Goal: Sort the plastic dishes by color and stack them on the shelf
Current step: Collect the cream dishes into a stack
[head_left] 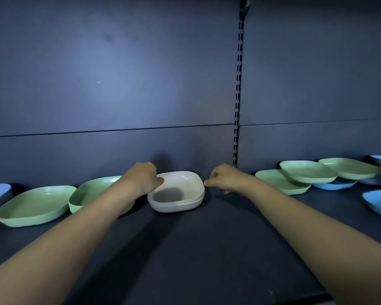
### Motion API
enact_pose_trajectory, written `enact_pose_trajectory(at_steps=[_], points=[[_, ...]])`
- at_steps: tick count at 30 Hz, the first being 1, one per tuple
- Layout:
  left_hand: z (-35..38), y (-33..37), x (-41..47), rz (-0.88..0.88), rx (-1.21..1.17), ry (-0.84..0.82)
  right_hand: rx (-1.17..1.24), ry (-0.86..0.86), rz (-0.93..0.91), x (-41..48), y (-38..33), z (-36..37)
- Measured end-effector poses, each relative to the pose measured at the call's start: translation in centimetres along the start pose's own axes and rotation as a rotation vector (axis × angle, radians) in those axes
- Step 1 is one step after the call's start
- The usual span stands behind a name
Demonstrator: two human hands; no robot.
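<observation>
The white bowls [180, 191] sit between your hands — left hand [144, 179] gripping their rim, right hand [226, 179] curled, empty, just beside them.

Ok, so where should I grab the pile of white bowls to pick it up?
Take the white bowls by the left and right sides, one hand each, about where the left hand and right hand are. The walls slope inward toward the bottom, so fingers can probably tuck beneath and lift the whole pile.
</observation>
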State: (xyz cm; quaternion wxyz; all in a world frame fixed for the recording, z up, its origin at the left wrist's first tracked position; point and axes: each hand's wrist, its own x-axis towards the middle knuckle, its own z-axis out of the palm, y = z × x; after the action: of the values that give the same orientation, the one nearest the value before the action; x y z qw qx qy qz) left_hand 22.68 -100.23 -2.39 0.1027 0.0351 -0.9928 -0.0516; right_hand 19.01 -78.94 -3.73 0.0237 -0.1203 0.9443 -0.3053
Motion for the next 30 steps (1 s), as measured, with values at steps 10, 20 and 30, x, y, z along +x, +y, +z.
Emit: enact_pose_trajectory(at_steps=[10, 20, 30], points=[[-2.4, 8.1, -6.9, 0.083, 0.108, 0.035, -0.753, 0.000, -0.147, -10.1, 4.7, -7.5], [-0.9, 23.1, -16.8, 0.195, 0.176, 0.053, -0.720, 0.092, -0.106, -24.0, 16.4, -15.3], [-1.3, 37.9, -22.1, 0.278, 0.162, 0.116, -0.705, 0.228, 0.023, -33.4, 27.0, -24.6]])
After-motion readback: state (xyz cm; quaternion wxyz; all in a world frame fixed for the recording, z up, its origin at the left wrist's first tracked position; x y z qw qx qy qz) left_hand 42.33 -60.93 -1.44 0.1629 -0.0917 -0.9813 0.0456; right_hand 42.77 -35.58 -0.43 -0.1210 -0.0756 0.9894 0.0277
